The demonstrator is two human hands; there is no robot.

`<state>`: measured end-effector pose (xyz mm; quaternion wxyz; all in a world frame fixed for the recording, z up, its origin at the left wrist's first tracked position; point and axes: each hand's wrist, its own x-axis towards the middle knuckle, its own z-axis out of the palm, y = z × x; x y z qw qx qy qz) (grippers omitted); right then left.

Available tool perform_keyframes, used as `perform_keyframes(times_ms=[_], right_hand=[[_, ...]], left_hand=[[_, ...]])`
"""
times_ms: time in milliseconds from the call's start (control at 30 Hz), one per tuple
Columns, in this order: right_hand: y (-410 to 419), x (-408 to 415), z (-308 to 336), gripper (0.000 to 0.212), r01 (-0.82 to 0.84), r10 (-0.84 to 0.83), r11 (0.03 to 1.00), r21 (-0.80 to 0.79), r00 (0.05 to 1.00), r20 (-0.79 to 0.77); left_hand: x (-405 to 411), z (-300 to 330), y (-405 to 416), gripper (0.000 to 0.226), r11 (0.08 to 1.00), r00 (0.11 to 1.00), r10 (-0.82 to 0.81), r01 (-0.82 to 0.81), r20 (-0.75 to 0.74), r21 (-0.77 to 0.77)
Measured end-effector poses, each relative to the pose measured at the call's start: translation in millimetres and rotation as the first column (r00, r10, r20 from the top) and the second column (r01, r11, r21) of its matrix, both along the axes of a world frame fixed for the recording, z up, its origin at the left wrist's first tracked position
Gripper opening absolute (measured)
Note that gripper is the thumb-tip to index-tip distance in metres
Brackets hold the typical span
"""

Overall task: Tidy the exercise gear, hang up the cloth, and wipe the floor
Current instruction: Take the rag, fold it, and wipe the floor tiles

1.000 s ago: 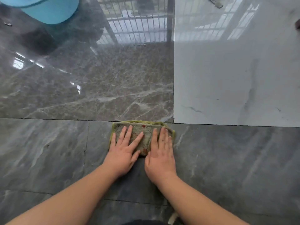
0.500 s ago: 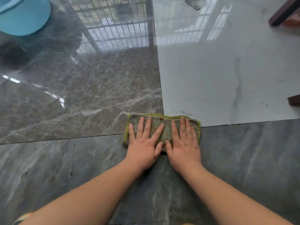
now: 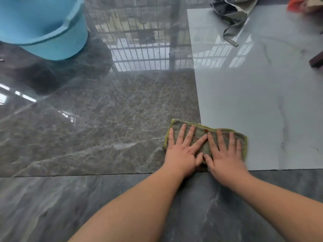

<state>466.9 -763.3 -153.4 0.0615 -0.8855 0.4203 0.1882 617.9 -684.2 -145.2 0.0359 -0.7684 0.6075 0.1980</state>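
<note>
A grey-green cloth [image 3: 200, 131] with a yellow hem lies flat on the glossy floor, straddling the seam between the brown marble tile [image 3: 104, 123] and the white tile [image 3: 262, 102]. My left hand [image 3: 181, 152] presses flat on its left half, fingers spread. My right hand [image 3: 225, 154] presses flat on its right half beside it, thumbs nearly touching. Neither hand curls around the cloth. A small red spot shows on the cloth near its far edge.
A light blue bucket [image 3: 43, 27] stands at the far left. A crumpled grey garment [image 3: 234, 13] lies on the far end of the white tile, with something orange [image 3: 297, 4] at the top right corner. A dark wooden piece [image 3: 316, 60] pokes in at the right edge.
Both hands have slid the cloth forward and to the right, from the near grey tile across the seam onto the brown and white tiles. The view shifted, bringing the bucket and garment in.
</note>
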Motion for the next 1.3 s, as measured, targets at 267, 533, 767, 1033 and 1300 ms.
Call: perform_keyframes(times_ms=[267,533,767,1033,1300], right_hand=[[63.7,122.4,-5.0,0.069,0.001,0.001,1.000,-0.012,0.991,0.136],[119.4,183.5,2.8,0.067,-0.197,0.182,0.978,0.066,0.966,0.185],[189.3,262.1,5.7,0.063,-0.471,0.418,0.873,0.130,0.858,0.299],[235.7,344.2,11.8,0.060,-0.603,0.552,0.798,0.020,0.744,0.377],[162.5,351.9,-8.5,0.050,-0.965,0.818,0.261,0.004,0.223,0.529]], left_hand=[[108.2,-9.9,62.8,0.061,0.992,0.991,0.123,-0.122,0.060,-0.026],[164.5,-3.5,144.9,0.063,0.966,0.961,0.251,-0.256,0.118,0.030],[214.8,-9.4,245.3,0.066,0.847,0.834,0.516,-0.531,0.194,0.033],[278.0,-13.9,325.5,0.071,0.816,0.793,0.562,-0.578,0.235,-0.006],[238.4,0.5,266.4,0.070,0.270,0.266,0.961,-0.961,0.071,-0.056]])
